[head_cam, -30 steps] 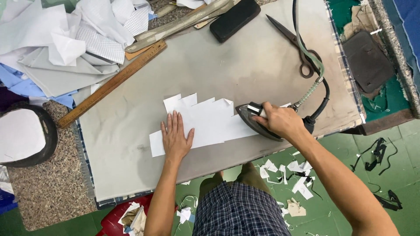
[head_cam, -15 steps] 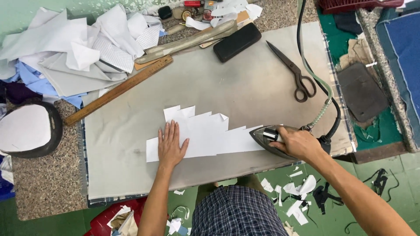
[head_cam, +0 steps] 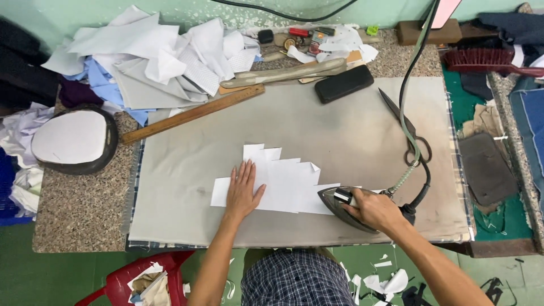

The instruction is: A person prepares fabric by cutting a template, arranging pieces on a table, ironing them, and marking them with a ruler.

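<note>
White pieces (head_cam: 286, 184) of cut fabric or paper lay overlapped in a stepped row on the grey pad (head_cam: 187, 164) of the pressing table. The left hand (head_cam: 242, 191) pressed flat on their left part, fingers spread open and pointing away from the person. The right hand (head_cam: 374, 209) was closed around the handle of the iron (head_cam: 337, 203), whose dark nose rested on the right end of the pieces, near the front edge of the pad. A green cord (head_cam: 409, 107) ran up from the back of the iron and crossed the scissors (head_cam: 408, 133), which lay on the pad farther back and to the right. A wooden ruler (head_cam: 192, 114) lay slanted along the far left corner of the pad, with a black case (head_cam: 344, 84) near the far edge. Loose white and blue cloth (head_cam: 153, 56) was heaped behind the ruler. A red brush (head_cam: 481, 59) lay at the far right, well apart from both hands.
</note>
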